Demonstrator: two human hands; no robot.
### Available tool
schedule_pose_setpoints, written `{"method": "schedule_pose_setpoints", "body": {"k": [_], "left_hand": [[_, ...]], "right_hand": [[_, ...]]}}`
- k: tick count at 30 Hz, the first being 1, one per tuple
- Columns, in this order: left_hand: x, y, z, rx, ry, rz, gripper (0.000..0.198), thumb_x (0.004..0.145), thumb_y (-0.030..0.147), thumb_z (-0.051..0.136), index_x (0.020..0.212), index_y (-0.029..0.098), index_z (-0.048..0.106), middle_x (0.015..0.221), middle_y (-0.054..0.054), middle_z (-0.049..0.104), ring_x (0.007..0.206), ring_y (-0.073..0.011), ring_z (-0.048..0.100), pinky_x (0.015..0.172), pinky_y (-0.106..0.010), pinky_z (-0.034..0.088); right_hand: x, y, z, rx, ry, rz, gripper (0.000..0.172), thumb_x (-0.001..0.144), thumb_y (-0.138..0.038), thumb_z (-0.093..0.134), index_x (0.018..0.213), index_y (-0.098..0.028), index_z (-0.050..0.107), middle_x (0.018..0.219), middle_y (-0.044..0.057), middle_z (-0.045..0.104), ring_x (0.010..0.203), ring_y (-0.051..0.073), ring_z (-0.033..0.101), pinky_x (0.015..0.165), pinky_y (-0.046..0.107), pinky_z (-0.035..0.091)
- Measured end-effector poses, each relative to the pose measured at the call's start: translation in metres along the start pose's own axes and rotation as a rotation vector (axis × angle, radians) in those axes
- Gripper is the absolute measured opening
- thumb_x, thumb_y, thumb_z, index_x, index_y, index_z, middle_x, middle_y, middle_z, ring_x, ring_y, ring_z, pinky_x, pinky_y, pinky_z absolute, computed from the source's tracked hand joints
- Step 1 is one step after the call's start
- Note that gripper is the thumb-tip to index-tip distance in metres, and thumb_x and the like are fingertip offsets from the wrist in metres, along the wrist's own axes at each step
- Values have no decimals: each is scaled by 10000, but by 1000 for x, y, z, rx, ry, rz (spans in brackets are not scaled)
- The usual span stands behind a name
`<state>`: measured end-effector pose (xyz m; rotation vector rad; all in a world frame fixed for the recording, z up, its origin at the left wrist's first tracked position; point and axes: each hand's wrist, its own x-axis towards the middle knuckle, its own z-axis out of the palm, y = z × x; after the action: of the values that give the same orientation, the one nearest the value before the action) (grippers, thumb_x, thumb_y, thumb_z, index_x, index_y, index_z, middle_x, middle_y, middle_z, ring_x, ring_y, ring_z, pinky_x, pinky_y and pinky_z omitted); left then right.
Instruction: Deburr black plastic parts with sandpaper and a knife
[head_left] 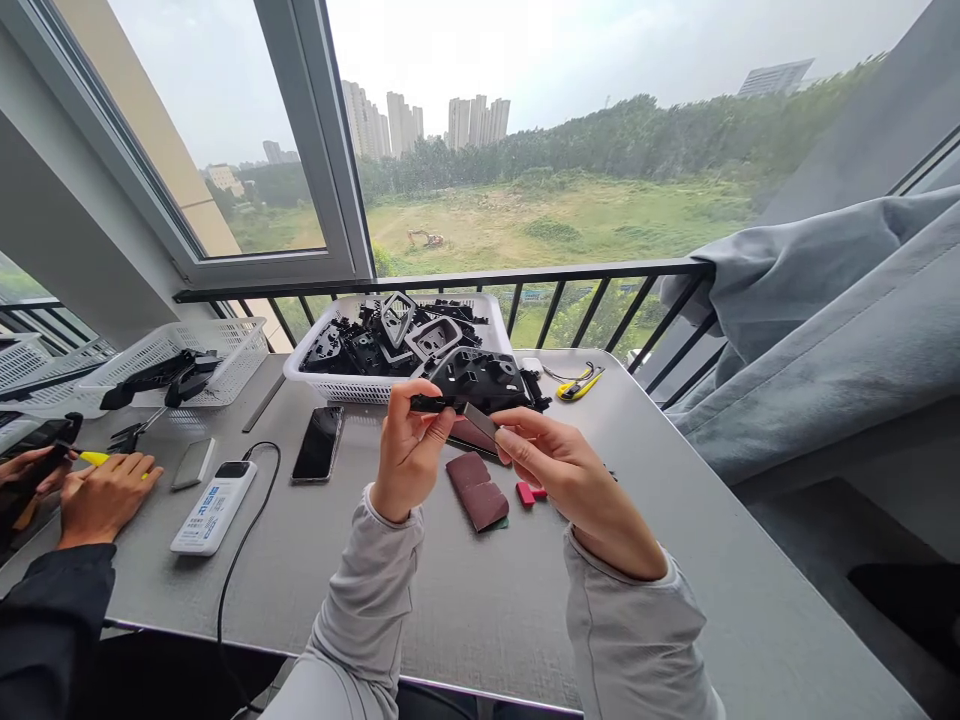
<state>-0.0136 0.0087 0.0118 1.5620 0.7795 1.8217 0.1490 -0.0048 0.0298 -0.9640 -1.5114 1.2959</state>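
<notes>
Left hand (409, 458), grip pinched narrow on slim black plastic part (427, 404), raised above counter (487, 600), before white basket (349, 388); right hand (553, 458), grip narrow on flat grey-brown block (480, 421)
Fingertip holds seemingly keep facing ends uncovered and steady
Part's long axis roughly sideways, one end pointing right toward block; block's axis slants down to right hand; contact hard to tell
Maroon sandpaper (478, 490) lies below, seemingly kept within reach

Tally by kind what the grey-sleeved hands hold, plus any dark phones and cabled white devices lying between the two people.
Black part in left hand: 1
Grey bar in right hand: 1
Dark phone: 1
Cabled white device: 1
Total: 4
</notes>
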Motion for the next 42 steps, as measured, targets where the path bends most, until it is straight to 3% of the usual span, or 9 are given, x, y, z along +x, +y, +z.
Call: {"method": "schedule_pose_setpoints", "body": {"k": [6, 10, 14, 19, 29, 36, 39, 42], "left_hand": [[1, 2, 1, -54, 8, -41, 244, 803, 306, 692, 938, 235, 501, 819, 25, 590, 709, -97, 604, 649, -224, 532], [3, 5, 3, -124, 77, -91, 320, 773, 337, 723, 942, 244, 468, 824, 34, 593, 745, -116, 644, 688, -267, 567], [5, 8, 5, -135, 143, -83, 444, 706, 280, 787, 964, 254, 427, 778, 62, 600, 692, -94, 647, 702, -251, 572], [6, 8, 5, -135, 217, -133, 473, 688, 274, 795, 957, 257, 407, 750, 79, 583, 648, -78, 632, 656, -219, 565], [2, 12, 1, -258, 2, -154, 493, 726, 300, 772, 1093, 290, 444, 954, 11, 640, 909, -160, 670, 861, -360, 562], [1, 8, 5, -220, 29, -86, 451, 755, 325, 750, 1086, 287, 445, 888, 18, 651, 810, -141, 682, 780, -320, 584], [0, 9, 9, -199, 83, -129, 610, 739, 366, 759, 1232, 325, 400, 912, 4, 667, 842, -170, 690, 757, -327, 588], [-1, 9, 16, -205, 207, -199, 794, 714, 377, 777, 1346, 358, 296, 826, 38, 675, 711, -146, 690, 685, -289, 579]], "right_hand": [[0, 2, -4, -20, -41, 4, 306, 778, -454, 651, 891, -170, 648, 578, -40, 483, 461, 74, 330, 402, 227, 245], [-3, -2, -5, 63, 30, 10, 303, 776, -447, 659, 899, -170, 668, 617, -20, 552, 436, 64, 343, 394, 227, 260], [-5, -5, -1, 140, 73, 19, 289, 776, -437, 667, 905, -178, 679, 552, -47, 467, 442, 84, 409, 394, 224, 304], [-5, -5, 8, 220, 132, 8, 300, 763, -433, 681, 914, -174, 673, 539, -42, 471, 445, 96, 429, 376, 225, 277], [-1, -4, 16, 360, 322, -125, 240, 727, -391, 710, 888, -214, 705, 576, -29, 519, 450, 102, 444, 423, 261, 316], [-2, -1, 21, 368, 234, -115, 219, 725, -380, 711, 864, -211, 722, 564, -23, 539, 446, 99, 437, 417, 254, 302], [-1, 1, 25, 376, 289, -143, 223, 731, -388, 707, 872, -217, 723, 554, -22, 535, 454, 108, 443, 423, 263, 314], [1, 5, 27, 373, 355, -208, 228, 741, -401, 703, 891, -231, 723, 544, -23, 527, 467, 121, 457, 436, 276, 324]]}}
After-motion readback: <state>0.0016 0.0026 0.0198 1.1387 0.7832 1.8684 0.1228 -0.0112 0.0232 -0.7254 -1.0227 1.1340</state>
